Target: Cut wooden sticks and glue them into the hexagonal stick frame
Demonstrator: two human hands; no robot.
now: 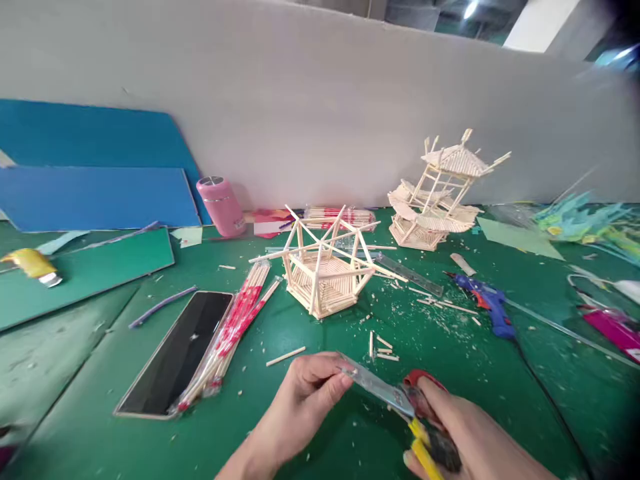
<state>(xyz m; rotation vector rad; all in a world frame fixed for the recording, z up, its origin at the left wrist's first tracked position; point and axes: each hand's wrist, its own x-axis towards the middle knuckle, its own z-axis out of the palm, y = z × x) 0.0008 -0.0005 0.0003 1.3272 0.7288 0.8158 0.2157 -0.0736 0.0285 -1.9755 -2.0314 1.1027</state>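
My left hand [313,390] is closed, with thumb and forefinger pinching one end of a flat, greyish see-through strip [373,383] that looks like a ruler. The strip's other end reaches my right hand [465,427], which is wrapped round a hand tool with red and yellow handles [423,447]; its kind is blurred. Just beyond my hands stands a six-sided wooden stick frame [325,270] with an open top. Short cut stick pieces [385,350] lie between it and my hands. A single stick [285,356] rests near my left hand.
A stick pavilion [440,193] leans at the back right. A blue glue gun [487,300] trails its cord along the right. On the left lie packs of sticks [240,313], a phone [183,353] and a yellow cutter [33,263]. A pink bottle [223,207] stands by the wall.
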